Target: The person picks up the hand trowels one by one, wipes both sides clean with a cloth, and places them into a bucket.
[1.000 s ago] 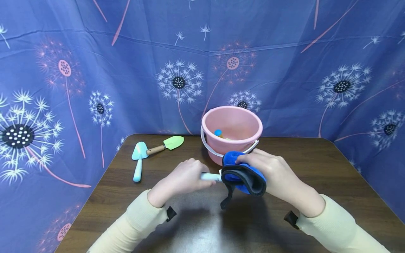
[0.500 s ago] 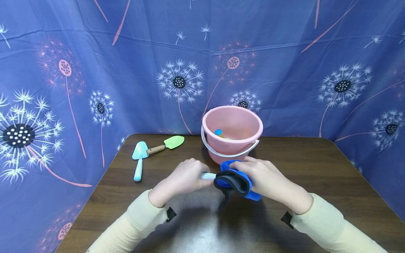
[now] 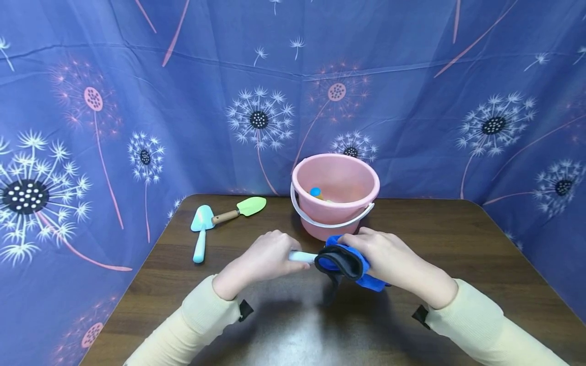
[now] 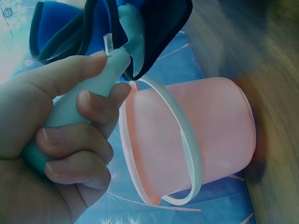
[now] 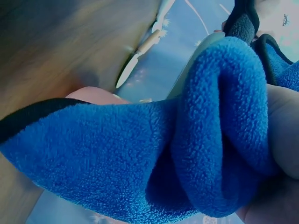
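Observation:
My left hand (image 3: 272,256) grips the pale blue handle (image 4: 91,86) of a small trowel, fingers curled round it. The trowel's teal blade (image 4: 134,30) shows between folds of a blue fleece cloth (image 3: 341,260) with black edging. That cloth is bunched in my right hand (image 3: 382,254), which pinches it folded about the blade end. A small white tag (image 4: 108,44) hangs from the cloth by the left fingertips. Both hands are just in front of a pink bucket (image 3: 345,206), and most of the blade is hidden by cloth.
A white bail handle (image 3: 329,223) hangs down the bucket's front, and a blue-topped item (image 3: 316,192) lies inside. To the left on the wooden table (image 3: 435,239) are a light blue trowel (image 3: 200,239) and a green trowel (image 3: 252,206) with a wooden grip. A dandelion-print curtain (image 3: 192,101) hangs behind.
My right hand has shifted left and slightly toward me with the cloth, then a little back to the right. The cloth's folds have changed shape. The left hand stays nearly still.

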Demonstrator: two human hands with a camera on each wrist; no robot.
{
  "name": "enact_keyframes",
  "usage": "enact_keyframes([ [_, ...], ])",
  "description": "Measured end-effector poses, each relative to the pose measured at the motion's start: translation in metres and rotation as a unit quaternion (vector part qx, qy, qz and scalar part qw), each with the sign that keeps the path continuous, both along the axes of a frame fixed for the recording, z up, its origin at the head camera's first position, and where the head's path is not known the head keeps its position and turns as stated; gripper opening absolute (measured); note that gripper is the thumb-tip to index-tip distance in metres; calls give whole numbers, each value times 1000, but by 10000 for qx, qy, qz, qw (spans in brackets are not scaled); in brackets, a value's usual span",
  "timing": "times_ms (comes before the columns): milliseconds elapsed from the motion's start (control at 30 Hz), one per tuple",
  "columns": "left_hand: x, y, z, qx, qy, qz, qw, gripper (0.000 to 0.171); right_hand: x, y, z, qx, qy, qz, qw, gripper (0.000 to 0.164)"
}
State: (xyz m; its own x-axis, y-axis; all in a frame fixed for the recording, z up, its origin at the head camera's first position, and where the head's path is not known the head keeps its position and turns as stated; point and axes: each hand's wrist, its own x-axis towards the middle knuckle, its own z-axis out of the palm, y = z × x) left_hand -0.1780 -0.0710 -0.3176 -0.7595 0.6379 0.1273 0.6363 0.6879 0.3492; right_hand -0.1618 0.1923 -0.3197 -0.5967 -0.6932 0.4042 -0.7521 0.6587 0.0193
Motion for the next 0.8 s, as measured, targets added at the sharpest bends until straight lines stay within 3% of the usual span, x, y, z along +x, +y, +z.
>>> enact_keyframes([
  [200,-1,-4,-1,60,-17,35,10000,25,-2,6,-3,6,29,-113,9999,41],
  [400,0,-7,-3,49,-26,31,10000,24,-3,11,-4,-98,-229,-169,9995,40],
  [800,1,-16,-10,125,-78,68,9999,20,-4,27,-6,-335,-210,-221,9990,49],
])
